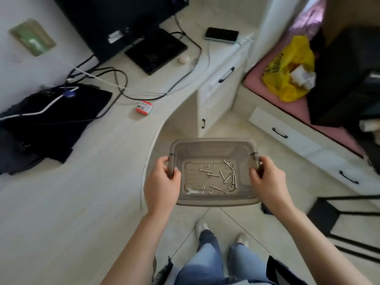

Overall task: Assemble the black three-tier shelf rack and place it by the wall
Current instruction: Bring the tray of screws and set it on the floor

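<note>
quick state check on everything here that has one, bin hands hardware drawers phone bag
bin: upright, lidless, held in the air
left hand: grips the bin's left end
right hand: grips the bin's right handle
bolts: loose on the bin's bottom
wrench: flat in the bin's near left corner
drawers: shut
phone: screen dark, lying on the desk
yellow bag: open, on the pink mattress
rack frame: on the floor, partly out of view

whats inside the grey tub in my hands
The grey tub holds loose silver bolts, several small rings, likely washers or nuts, and a small flat wrench on its floor. The left hand and right hand grip its side rims, covering the walls there.
</note>
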